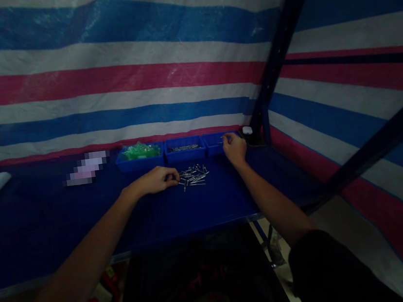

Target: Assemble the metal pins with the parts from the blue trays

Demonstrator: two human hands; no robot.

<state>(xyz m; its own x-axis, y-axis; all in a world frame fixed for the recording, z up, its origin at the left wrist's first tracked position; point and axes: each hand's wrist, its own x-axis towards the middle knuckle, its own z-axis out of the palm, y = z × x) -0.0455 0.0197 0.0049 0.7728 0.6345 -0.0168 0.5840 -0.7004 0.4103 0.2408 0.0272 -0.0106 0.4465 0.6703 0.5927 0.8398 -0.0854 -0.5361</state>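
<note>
Head view: the loose metal pins (194,175) lie heaped on the table (194,213), in front of the middle bin (186,156); my left hand (163,178) is at the heap's left edge, fingers curled narrow; my right hand (235,148) is at the right bin (214,152), fingers bent inward; whether either grips a pin, I cannot tell; I judge the pins light, stiff, smooth enough to slip, not fragile; best taken singly, fingertips at mid-shaft.
</note>
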